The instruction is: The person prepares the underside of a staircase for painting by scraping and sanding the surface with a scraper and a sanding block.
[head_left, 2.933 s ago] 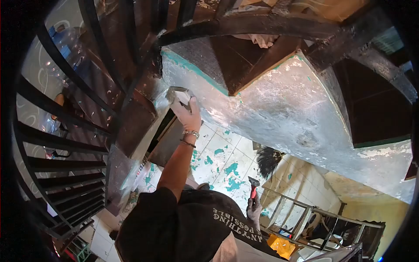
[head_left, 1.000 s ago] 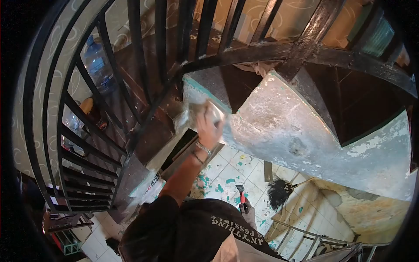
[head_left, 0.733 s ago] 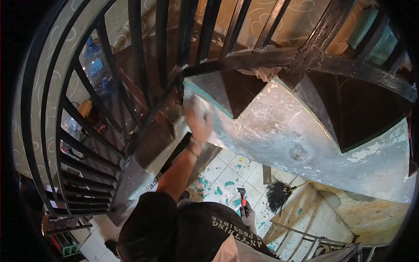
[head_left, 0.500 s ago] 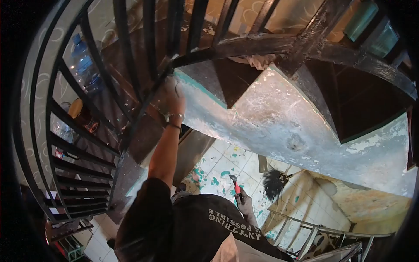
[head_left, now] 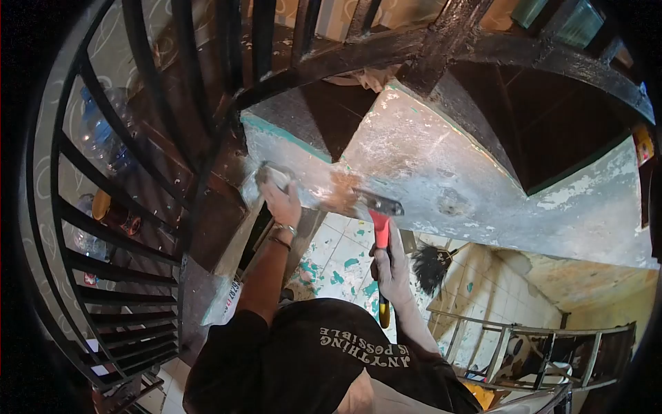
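My right hand [head_left: 393, 270] is closed round the red, black and yellow handle of a paint scraper [head_left: 380, 228]. The scraper's broad dark blade lies over the lower edge of the stair side [head_left: 420, 165], a whitish surface with worn paint and a green strip along the steps. At the left end of this side, my left hand [head_left: 283, 205] presses a pale, pad-like piece [head_left: 277, 175] against the surface. Its kind I cannot tell. A bracelet and a dark band circle the left wrist.
Black railing bars [head_left: 131, 138] curve round the left and top. Below, green paint flakes lie on the white tiled floor [head_left: 331, 259]. A dark feathery brush [head_left: 432, 268] and a metal ladder [head_left: 507, 348] are at the lower right. Bottles [head_left: 103, 124] stand behind the railing.
My right hand has raised the scraper from low by my body to the stair side. My left hand has come down along its left end. The view has shifted slightly.
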`<state>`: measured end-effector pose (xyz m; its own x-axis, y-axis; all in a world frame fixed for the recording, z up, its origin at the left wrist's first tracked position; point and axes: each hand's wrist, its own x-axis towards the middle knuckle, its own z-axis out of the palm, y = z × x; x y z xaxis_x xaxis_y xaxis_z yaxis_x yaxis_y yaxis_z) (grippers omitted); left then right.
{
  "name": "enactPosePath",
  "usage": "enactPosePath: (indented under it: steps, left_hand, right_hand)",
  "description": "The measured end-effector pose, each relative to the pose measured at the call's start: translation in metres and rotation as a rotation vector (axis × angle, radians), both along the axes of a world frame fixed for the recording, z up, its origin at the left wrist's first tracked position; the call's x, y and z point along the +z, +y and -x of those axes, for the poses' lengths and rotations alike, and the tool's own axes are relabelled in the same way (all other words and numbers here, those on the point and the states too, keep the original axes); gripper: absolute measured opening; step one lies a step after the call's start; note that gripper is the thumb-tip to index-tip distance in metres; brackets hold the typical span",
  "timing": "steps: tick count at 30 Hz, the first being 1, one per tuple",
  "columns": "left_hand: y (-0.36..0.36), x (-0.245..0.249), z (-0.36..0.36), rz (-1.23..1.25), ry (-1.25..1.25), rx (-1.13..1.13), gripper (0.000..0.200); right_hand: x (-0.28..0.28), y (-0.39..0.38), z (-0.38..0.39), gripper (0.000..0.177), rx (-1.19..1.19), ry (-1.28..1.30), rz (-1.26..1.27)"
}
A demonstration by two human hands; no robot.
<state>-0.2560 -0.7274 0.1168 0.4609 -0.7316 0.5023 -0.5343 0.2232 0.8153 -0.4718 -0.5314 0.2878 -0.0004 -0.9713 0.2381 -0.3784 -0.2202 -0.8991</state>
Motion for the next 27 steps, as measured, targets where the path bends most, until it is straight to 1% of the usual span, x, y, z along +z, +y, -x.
enactPosePath:
  steps: [1, 3, 5, 7, 8, 9, 11, 12, 14, 15, 17, 18, 21, 22, 25, 26, 27]
  left_hand:
    - [-0.006, 0.000, -0.006, -0.034, 0.020, 0.002, 0.077]
    - [-0.003, -0.007, -0.005, -0.032, -0.023, -0.005, 0.078]
    - [0.007, -0.017, -0.002, -0.023, -0.066, -0.012, 0.078]
    - [0.031, -0.031, 0.009, -0.134, -0.104, -0.112, 0.075]
    - [0.038, -0.044, 0.006, -0.168, -0.177, -0.176, 0.077]
    - [0.041, -0.040, 0.003, -0.171, -0.178, -0.184, 0.077]
    - [0.047, -0.034, -0.004, -0.254, -0.091, -0.273, 0.084]
    - [0.042, -0.033, -0.012, -0.264, -0.088, -0.297, 0.086]
    - [0.039, -0.030, -0.014, -0.266, -0.086, -0.324, 0.085]
    - [0.038, -0.029, -0.015, -0.266, -0.083, -0.342, 0.085]
    - [0.035, -0.035, -0.013, -0.234, -0.080, -0.332, 0.085]
    - [0.036, -0.036, -0.010, -0.200, -0.068, -0.317, 0.085]
    - [0.036, -0.037, -0.011, -0.230, -0.054, -0.327, 0.084]
    - [0.036, -0.036, -0.012, -0.227, -0.052, -0.326, 0.084]
    - [0.039, -0.037, -0.012, -0.211, -0.056, -0.347, 0.083]
    - [0.038, -0.038, -0.012, -0.210, -0.072, -0.324, 0.081]
    - [0.038, -0.038, -0.011, -0.207, -0.088, -0.300, 0.080]
  right_hand:
    - [0.003, -0.005, -0.002, 0.057, -0.012, -0.003, -0.002]
    - [0.007, -0.014, -0.006, 0.058, -0.029, 0.094, -0.044]
    - [0.009, -0.018, -0.013, 0.058, -0.054, 0.078, -0.038]
    - [0.004, -0.024, -0.015, 0.057, -0.120, -0.049, -0.095]
    - [0.000, -0.027, -0.016, 0.057, -0.133, -0.058, -0.084]
    - [-0.002, -0.028, -0.017, 0.057, -0.141, -0.058, -0.088]
    - [-0.005, -0.028, -0.019, 0.055, -0.150, -0.008, -0.029]
    - [-0.005, -0.027, -0.018, 0.055, -0.160, -0.009, -0.032]
    - [-0.002, -0.027, -0.017, 0.056, -0.189, 0.078, -0.019]
    - [-0.001, -0.029, -0.020, 0.056, -0.192, 0.074, -0.020]
    - [0.000, -0.032, -0.027, 0.056, -0.210, 0.161, 0.007]
    - [-0.005, -0.036, -0.029, 0.055, -0.222, 0.180, 0.089]
    - [0.003, -0.029, -0.027, 0.055, -0.223, 0.125, 0.022]
    - [-0.002, -0.026, -0.023, 0.054, -0.239, 0.122, 0.017]
    - [0.001, -0.036, -0.024, 0.054, -0.211, 0.183, 0.063]
    - [0.003, -0.042, -0.030, 0.055, -0.212, 0.158, 0.030]
    - [0.003, -0.048, -0.032, 0.056, -0.194, 0.217, 0.027]
